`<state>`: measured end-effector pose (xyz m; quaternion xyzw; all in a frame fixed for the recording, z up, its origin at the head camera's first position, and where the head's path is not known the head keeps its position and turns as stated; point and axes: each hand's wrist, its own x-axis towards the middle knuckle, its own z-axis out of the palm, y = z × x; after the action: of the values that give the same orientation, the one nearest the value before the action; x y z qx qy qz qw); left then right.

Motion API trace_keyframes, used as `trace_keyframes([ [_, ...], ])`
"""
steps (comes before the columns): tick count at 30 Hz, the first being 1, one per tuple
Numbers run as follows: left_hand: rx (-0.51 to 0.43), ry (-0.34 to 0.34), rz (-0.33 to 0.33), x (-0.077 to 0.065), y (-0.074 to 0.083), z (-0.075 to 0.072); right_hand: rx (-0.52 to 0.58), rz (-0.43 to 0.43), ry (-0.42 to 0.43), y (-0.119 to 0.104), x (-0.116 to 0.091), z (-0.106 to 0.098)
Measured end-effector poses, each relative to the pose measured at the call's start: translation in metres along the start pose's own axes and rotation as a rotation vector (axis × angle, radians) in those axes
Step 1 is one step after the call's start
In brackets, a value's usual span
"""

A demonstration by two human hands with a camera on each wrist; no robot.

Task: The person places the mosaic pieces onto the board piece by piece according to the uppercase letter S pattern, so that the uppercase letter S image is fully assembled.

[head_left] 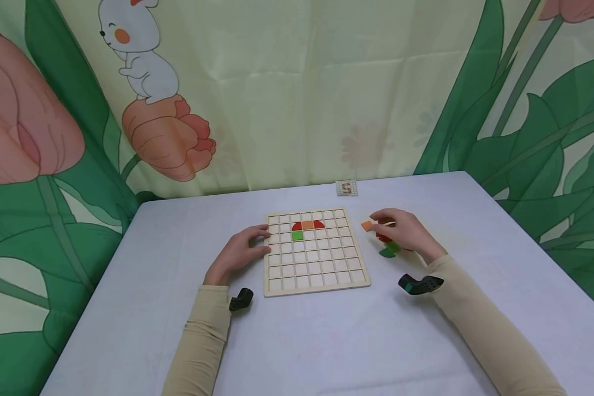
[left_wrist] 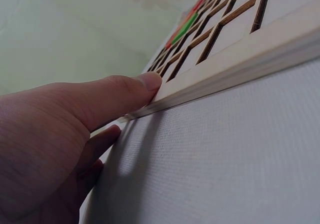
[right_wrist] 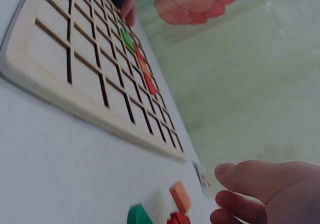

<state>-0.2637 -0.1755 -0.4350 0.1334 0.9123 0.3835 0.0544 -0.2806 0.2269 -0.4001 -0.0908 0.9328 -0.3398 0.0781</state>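
A square wooden grid board [head_left: 318, 292] lies on the table. In its upper left cells sit a green square tile [head_left: 297, 235], an orange square tile [head_left: 307, 225] and two red rounded tiles, one on each side of the orange one. My left hand [head_left: 240, 250] rests at the board's left edge, its thumb [left_wrist: 150, 80] touching the frame. To the board's right, my right hand [head_left: 401, 228] hovers with loosely bent fingers over loose tiles. A loose orange tile [right_wrist: 180, 197] shows apart from its fingertips in the right wrist view. Red tiles [head_left: 383, 237] are partly hidden beneath the hand.
Green tiles [head_left: 388, 252] lie beside the red ones. A small patterned card [head_left: 346, 188] is at the table's back edge. Behind the white table [head_left: 326, 341] hangs a printed curtain [head_left: 277, 110]. Each wrist carries a black device [head_left: 419, 284].
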Motion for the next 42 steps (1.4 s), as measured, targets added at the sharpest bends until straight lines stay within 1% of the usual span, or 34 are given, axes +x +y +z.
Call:
trace_keyframes([
  [3, 0.001, 0.0, -0.013, 0.0, -0.001, 0.0, -0.007, 0.046, -0.012, 0.014, -0.007, -0.01],
  [6, 0.003, 0.0, -0.012, 0.0, -0.002, 0.001, -0.006, 0.081, -0.027, 0.026, -0.013, -0.015],
  [8, 0.001, 0.0, -0.015, 0.0, -0.003, 0.001, -0.014, 0.091, -0.033, 0.033, -0.017, -0.017],
  [12, 0.003, 0.003, -0.015, 0.001, -0.003, 0.001, -0.037, 0.078, -0.039, 0.041, -0.022, -0.02],
  [20, 0.005, 0.0, -0.02, 0.001, -0.004, 0.001, -0.054, 0.044, -0.068, 0.046, -0.029, -0.024],
  [24, 0.005, 0.001, -0.022, 0.001, -0.003, 0.001, -0.064, 0.023, -0.066, 0.048, -0.031, -0.023],
  [30, 0.015, 0.002, -0.009, 0.0, -0.002, 0.001, -0.066, 0.001, -0.056, 0.049, -0.031, -0.02],
  [42, 0.007, 0.004, -0.006, 0.0, 0.0, 0.001, -0.057, 0.006, -0.059, 0.049, -0.029, -0.018],
])
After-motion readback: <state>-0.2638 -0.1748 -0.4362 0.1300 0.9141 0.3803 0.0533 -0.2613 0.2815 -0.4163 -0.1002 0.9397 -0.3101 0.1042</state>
